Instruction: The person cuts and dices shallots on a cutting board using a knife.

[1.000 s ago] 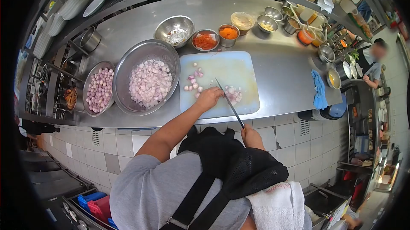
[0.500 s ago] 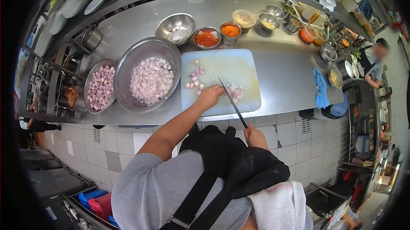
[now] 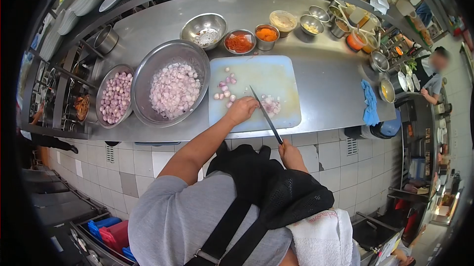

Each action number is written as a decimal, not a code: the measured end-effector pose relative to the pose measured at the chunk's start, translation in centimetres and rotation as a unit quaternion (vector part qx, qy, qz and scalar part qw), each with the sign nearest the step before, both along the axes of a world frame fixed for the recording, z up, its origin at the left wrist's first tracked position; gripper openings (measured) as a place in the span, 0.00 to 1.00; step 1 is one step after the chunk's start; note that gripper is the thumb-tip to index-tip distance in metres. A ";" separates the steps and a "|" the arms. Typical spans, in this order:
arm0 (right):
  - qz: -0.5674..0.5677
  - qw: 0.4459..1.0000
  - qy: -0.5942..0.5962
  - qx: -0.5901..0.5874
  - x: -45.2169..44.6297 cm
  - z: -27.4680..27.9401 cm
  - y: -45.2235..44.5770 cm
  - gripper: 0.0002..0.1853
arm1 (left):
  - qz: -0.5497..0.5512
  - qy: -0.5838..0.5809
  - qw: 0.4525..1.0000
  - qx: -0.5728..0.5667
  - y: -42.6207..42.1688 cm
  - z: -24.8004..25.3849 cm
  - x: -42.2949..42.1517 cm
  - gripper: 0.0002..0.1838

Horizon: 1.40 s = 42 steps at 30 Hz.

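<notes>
On the pale cutting board (image 3: 284, 76), my left hand (image 3: 243, 110) has its fingers bent and closed over a shallot, mostly hidden beneath them. My right hand (image 3: 291, 156) grips the handle of a kitchen knife (image 3: 267, 117), whose blade slants up and left beside my left fingertips. Sliced shallot (image 3: 271, 105) lies just right of the blade. Several peeled shallots (image 3: 224, 88) sit on the board's left side, above my left hand. Left of the board stands a large steel bowl (image 3: 193, 109) of sliced shallots, and beyond it a smaller bowl (image 3: 131, 109) of whole ones.
Behind the board are a steel bowl (image 3: 187, 30), a bowl of red strips (image 3: 240, 42), a pot of orange pieces (image 3: 266, 34) and a tub of pale paste (image 3: 283, 21). A blue cloth (image 3: 370, 103) lies at the right. Another person (image 3: 428, 76) stands at far right.
My hands and the knife stay in almost the same place, with the knife shifted very slightly. The view has moved a little. At far left, another person's leg reaches further right.
</notes>
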State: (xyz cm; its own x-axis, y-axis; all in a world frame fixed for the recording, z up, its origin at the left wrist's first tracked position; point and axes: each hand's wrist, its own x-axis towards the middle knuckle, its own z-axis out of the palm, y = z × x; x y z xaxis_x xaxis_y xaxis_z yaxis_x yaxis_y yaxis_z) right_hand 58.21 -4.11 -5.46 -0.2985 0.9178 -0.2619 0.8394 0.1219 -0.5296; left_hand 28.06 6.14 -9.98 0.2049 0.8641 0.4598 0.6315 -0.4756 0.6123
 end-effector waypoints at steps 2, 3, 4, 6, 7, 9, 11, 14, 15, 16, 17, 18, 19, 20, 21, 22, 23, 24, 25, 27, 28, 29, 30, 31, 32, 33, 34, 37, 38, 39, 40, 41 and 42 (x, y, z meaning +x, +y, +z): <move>0.008 1.000 0.005 0.002 0.1 0.1 0.0 0.14 | -0.007 0.003 1.000 0.001 0.0 0.0 -0.2 0.04; 0.013 1.000 0.001 -0.006 0.1 0.7 0.2 0.14 | -0.011 0.003 1.000 0.002 0.1 0.0 -0.1 0.04; 0.018 1.000 -0.003 -0.014 0.1 1.3 0.3 0.14 | -0.011 0.002 1.000 0.002 0.1 -0.1 0.0 0.04; 0.020 1.000 -0.012 -0.017 0.2 2.9 0.0 0.14 | -0.003 0.018 1.000 0.010 0.1 -0.1 0.0 0.03; 0.020 0.999 -0.020 -0.020 0.2 3.7 -0.1 0.14 | -0.002 0.017 1.000 0.010 0.0 -0.1 0.0 0.03; 0.014 0.999 -0.034 -0.025 0.6 4.9 -0.9 0.14 | 0.008 0.003 1.000 0.020 -0.1 -0.2 0.1 0.04; 0.009 0.998 -0.047 -0.030 1.0 4.9 -1.5 0.14 | 0.011 0.005 1.000 0.024 0.0 -0.5 0.2 0.04; 0.010 0.996 -0.072 -0.049 1.3 4.0 -2.0 0.15 | 0.011 0.012 1.000 0.026 0.1 -0.9 0.0 0.04; 0.007 0.997 -0.070 -0.045 1.0 4.0 -2.1 0.15 | 0.007 0.017 1.000 0.023 0.1 -0.8 0.0 0.04; 0.005 0.997 -0.068 -0.039 0.8 4.1 -1.9 0.15 | 0.009 0.019 0.999 0.024 0.1 -0.7 -0.1 0.04; 0.006 0.997 -0.067 -0.039 0.7 4.3 -1.9 0.15 | 0.012 0.013 1.000 0.025 0.0 -0.6 -0.1 0.04; 0.003 0.998 -0.062 -0.032 0.8 4.6 -2.2 0.15 | 0.013 0.007 1.000 0.025 -0.1 -0.6 0.0 0.05; -0.001 0.998 -0.057 -0.024 0.9 5.1 -2.3 0.15 | 0.011 0.007 1.000 0.025 0.0 -0.7 0.0 0.05; -0.002 0.998 -0.058 -0.023 1.1 5.4 -2.3 0.15 | 0.012 0.007 1.000 0.024 0.0 -0.8 0.0 0.05; 0.002 0.997 -0.063 -0.035 1.4 5.6 -2.3 0.15 | 0.014 0.008 1.000 0.023 0.0 -0.9 0.0 0.05; 0.006 0.997 -0.068 -0.047 1.5 5.8 -2.4 0.15 | 0.013 0.008 1.000 0.022 0.0 -1.0 0.0 0.05; 0.006 0.997 -0.068 -0.048 1.5 6.0 -2.5 0.15 | 0.013 0.007 1.000 0.021 0.0 -1.1 0.0 0.04; 0.002 0.996 -0.070 -0.048 1.5 6.2 -2.6 0.15 | 0.013 0.005 1.000 0.020 0.0 -1.0 0.0 0.04; -0.002 0.996 -0.073 -0.049 1.5 6.3 -2.6 0.15 | 0.013 0.005 1.000 0.020 0.0 -0.9 0.0 0.04; 0.000 0.996 -0.076 -0.041 1.3 5.4 -2.4 0.15 | 0.015 -0.006 1.000 0.006 -0.1 -0.8 0.0 0.04; 0.002 0.996 -0.078 -0.033 1.1 4.6 -2.3 0.14 | 0.015 -0.006 1.000 0.006 -0.1 -0.7 -0.1 0.04; 0.001 0.996 -0.078 -0.034 0.9 3.8 -2.0 0.14 | 0.010 -0.005 1.000 0.014 0.0 -0.6 -0.1 0.04; -0.003 0.998 -0.059 -0.023 0.4 3.3 -1.5 0.14 | 0.004 -0.005 1.000 0.022 0.0 -0.6 0.0 0.04; -0.006 0.999 -0.041 -0.011 0.3 2.9 -1.2 0.13 | 0.003 -0.005 1.000 0.023 -0.1 -0.7 0.2 0.04; -0.005 0.999 -0.040 -0.009 0.5 2.9 -0.9 0.13 | 0.004 -0.007 1.000 0.019 0.0 -0.6 0.1 0.04; 0.001 1.000 -0.028 -0.007 0.6 3.6 -0.9 0.13 | 0.006 -0.007 1.000 0.014 -0.1 -0.6 0.0 0.05; 0.006 1.000 -0.017 -0.007 0.7 4.3 -1.0 0.13 | 0.006 -0.006 1.000 0.013 -0.3 -0.7 -0.1 0.05; 0.000 0.999 -0.017 -0.033 1.6 5.8 -1.7 0.13 | 0.010 -0.003 1.000 0.017 -0.2 -0.7 0.0 0.05; 0.001 0.999 -0.018 -0.034 1.8 6.2 -2.0 0.13 | 0.013 -0.004 1.000 0.022 -0.2 -0.8 0.1 0.05; -0.004 0.999 -0.022 -0.048 1.9 6.4 -2.2 0.14 | 0.015 -0.005 0.999 0.027 -0.2 -0.8 0.0 0.05; -0.008 0.998 -0.026 -0.061 1.9 6.7 -2.3 0.14 | 0.016 -0.005 0.999 0.027 -0.2 -0.7 0.0 0.05; -0.008 0.998 -0.026 -0.062 1.9 7.1 -2.3 0.14 | 0.017 -0.005 0.999 0.030 -0.2 -0.7 0.0 0.05; -0.013 0.997 -0.028 -0.071 1.9 7.5 -2.4 0.14 | 0.018 -0.006 0.999 0.034 -0.2 -0.8 0.0 0.05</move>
State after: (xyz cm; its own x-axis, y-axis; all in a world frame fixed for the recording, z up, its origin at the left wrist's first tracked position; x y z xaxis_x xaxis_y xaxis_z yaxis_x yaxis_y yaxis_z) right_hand 60.07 -6.53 2.08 -0.2569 0.8770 -0.4059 0.8704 0.0275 -0.4915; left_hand 28.10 5.99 -10.77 0.1692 0.8377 0.5193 0.6416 -0.4936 0.5871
